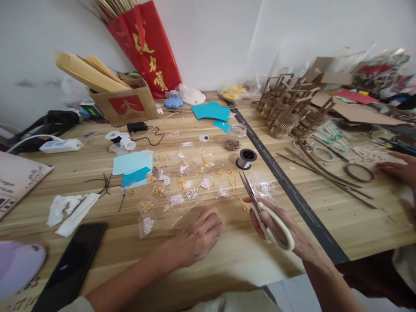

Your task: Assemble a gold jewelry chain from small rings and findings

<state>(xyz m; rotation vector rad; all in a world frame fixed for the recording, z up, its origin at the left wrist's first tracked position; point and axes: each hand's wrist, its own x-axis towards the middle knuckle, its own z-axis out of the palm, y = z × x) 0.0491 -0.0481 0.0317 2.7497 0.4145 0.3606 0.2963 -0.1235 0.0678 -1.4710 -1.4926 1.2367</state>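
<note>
Pale clothing (234, 303) is cut off below; the right hand (271, 219) grips scissors (278, 229); the left hand (199, 236) curls, its contents hidden, impossible to tell.

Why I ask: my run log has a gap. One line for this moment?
right hand: grip on scissors | left hand: fingers curled, beside silver chain | spool: upright, beyond scissors | phone: flat on table

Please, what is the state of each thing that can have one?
Scissors: blades slightly open, in right hand
Left hand: fingers curled
Phone: flat, screen dark
Wire spool: upright
Carton: open, envelopes sticking out
Red bag: open, sticks protruding
Glass jar: beads inside, lid unclear
</note>
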